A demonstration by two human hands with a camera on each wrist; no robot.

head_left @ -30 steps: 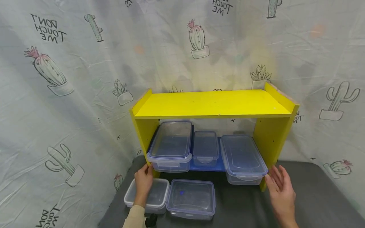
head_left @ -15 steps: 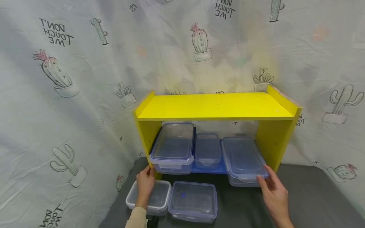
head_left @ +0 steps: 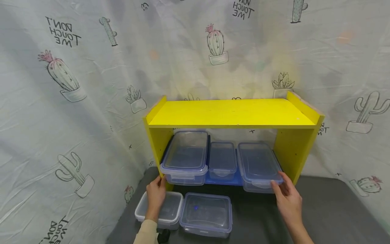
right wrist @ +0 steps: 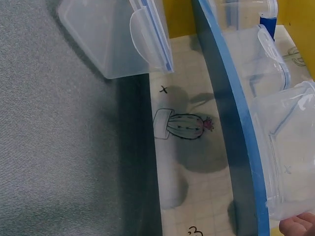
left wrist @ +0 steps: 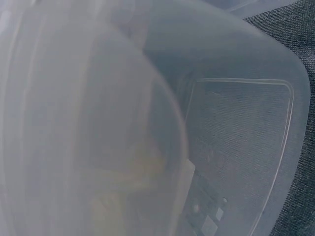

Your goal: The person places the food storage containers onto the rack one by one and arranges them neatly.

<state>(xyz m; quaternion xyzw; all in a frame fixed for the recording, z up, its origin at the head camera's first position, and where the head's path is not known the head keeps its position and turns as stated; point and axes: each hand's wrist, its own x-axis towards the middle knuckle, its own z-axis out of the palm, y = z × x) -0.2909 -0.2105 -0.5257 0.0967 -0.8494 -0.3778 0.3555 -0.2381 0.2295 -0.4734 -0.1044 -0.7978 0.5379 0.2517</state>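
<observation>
R hand [head_left: 288,200] grips rt box [head_left: 259,161] at its front corner, prob. for control, since that end overhangs the blue board [head_left: 223,182] under it. L hand [head_left: 156,194] pinches yellow unit [head_left: 231,113] at L front edge, likely to steady it. White-rim box [head_left: 172,205] & blue-rim box [head_left: 207,213] sit below on desk [head_left: 332,203].
</observation>
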